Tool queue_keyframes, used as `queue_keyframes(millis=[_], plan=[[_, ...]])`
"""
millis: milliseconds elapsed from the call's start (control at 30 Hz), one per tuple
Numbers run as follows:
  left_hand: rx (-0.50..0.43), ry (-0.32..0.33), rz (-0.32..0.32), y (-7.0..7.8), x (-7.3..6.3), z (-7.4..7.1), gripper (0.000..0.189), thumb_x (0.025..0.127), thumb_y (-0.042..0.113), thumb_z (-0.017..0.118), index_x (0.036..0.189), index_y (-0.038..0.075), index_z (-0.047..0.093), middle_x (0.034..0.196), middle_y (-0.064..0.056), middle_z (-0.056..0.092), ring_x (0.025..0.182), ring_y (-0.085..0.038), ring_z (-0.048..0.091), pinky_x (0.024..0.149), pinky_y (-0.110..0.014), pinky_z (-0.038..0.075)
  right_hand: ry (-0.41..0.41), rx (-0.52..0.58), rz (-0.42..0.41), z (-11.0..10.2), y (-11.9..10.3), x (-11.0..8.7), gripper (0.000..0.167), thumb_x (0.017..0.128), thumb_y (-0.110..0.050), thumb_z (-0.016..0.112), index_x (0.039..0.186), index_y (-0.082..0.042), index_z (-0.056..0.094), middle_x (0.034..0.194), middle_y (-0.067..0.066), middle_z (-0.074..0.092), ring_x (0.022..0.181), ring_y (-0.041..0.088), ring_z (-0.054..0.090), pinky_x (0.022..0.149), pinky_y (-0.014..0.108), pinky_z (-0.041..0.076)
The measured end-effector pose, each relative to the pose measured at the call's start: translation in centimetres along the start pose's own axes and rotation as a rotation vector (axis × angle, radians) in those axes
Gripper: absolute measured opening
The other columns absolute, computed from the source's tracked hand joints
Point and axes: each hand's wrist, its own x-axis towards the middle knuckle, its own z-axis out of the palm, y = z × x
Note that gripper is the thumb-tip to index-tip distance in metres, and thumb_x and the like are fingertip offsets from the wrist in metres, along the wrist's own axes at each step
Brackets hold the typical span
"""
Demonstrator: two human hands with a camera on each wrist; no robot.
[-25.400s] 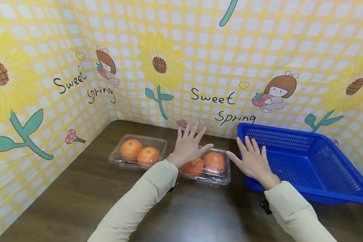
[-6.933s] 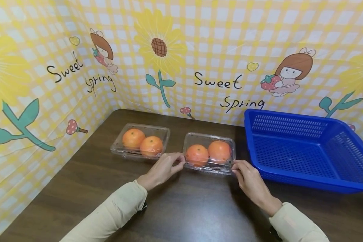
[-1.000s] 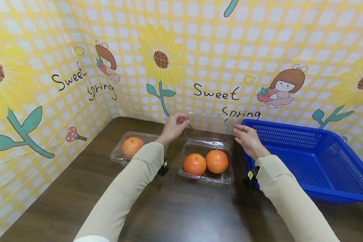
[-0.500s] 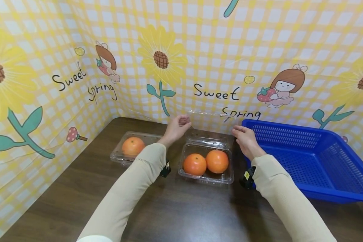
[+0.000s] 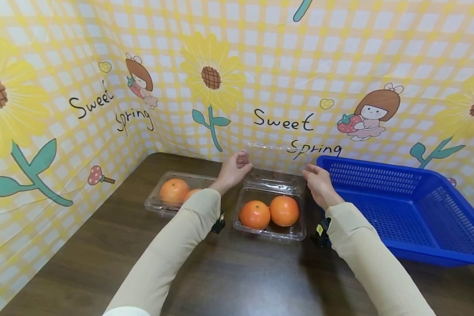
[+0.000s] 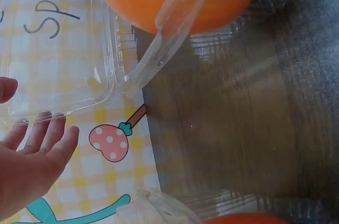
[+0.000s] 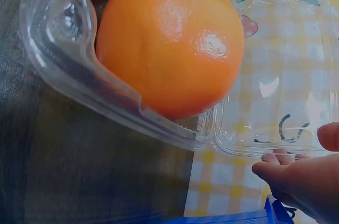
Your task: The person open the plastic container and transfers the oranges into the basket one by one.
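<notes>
And the lid is up! I read this as the opening step, all but done: the clear plastic stands raised at the far side of the right-hand box, against the checked cloth. Inside that box, on the table, two oranges sit uncovered, side by side. Now the grip: my left hand is at the lid's left edge, my right hand at its right edge, both loose, thumbs well apart from fingers, nothing clenched. The plastic is so transparent that I can't swear whether my fingertips touch it or stand just beside it. Over to the left, the second box has its lid down, partly behind my sleeve; to the right waits the blue basket. The next move, I'd judge, calls for easing both hands clear without knocking the lid back over the fruit.
</notes>
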Motion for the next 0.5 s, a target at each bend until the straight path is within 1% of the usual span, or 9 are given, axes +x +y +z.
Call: queue_keyframes(millis=[100,200,333,367,500], plan=[[0.017,-0.013,-0.018,-0.03,0.02,0.1,0.047,0.086,0.013,0.057,0.126,-0.005,0.04,0.118,-0.02,0.052,0.105,-0.028,0.052,0.09,-0.031,0.041,0.006,0.006,0.004,0.03,-0.02,0.07,0.049,0.095,-0.008,0.033,0.141,-0.002,0.015,0.145,0.014,0.017,0.131,0.027,0.017,0.105,0.041,0.015],[0.026,-0.038,-0.056,-0.12,-0.02,0.06,0.047,0.086,0.015,0.057,0.127,0.0,0.041,0.119,-0.018,0.052,0.107,-0.025,0.051,0.089,-0.032,0.042,0.006,0.016,0.011,-0.03,-0.04,0.18,0.049,0.095,-0.006,0.03,0.141,-0.003,0.014,0.145,0.014,0.015,0.131,0.027,0.017,0.106,0.041,0.014],[0.061,-0.068,-0.103,-0.36,-0.09,-0.09,0.046,0.086,0.021,0.057,0.127,0.006,0.042,0.116,-0.014,0.056,0.106,-0.023,0.053,0.089,-0.035,0.042,-0.005,0.023,0.017,-0.07,-0.08,0.2,0.049,0.095,-0.005,0.025,0.142,-0.003,0.01,0.146,0.014,0.012,0.132,0.027,0.014,0.106,0.041,0.012],[0.07,-0.069,-0.092,-0.64,-0.03,-0.12,0.046,0.086,0.025,0.057,0.125,0.007,0.043,0.113,-0.013,0.058,0.103,-0.022,0.054,0.085,-0.034,0.043,-0.008,0.024,0.017,-0.04,-0.07,0.18,0.049,0.095,-0.005,0.025,0.142,-0.004,0.009,0.146,0.014,0.011,0.132,0.027,0.013,0.106,0.041,0.012],[0.081,-0.092,-0.129,-0.86,-0.1,-0.15,0.05,0.085,0.028,0.057,0.128,0.008,0.04,0.113,-0.011,0.058,0.104,-0.023,0.053,0.086,-0.034,0.043,-0.018,0.035,0.011,0.0,0.06,0.25,0.05,0.095,-0.004,0.023,0.142,-0.003,0.007,0.147,0.014,0.008,0.132,0.027,0.011,0.106,0.041,0.011]])
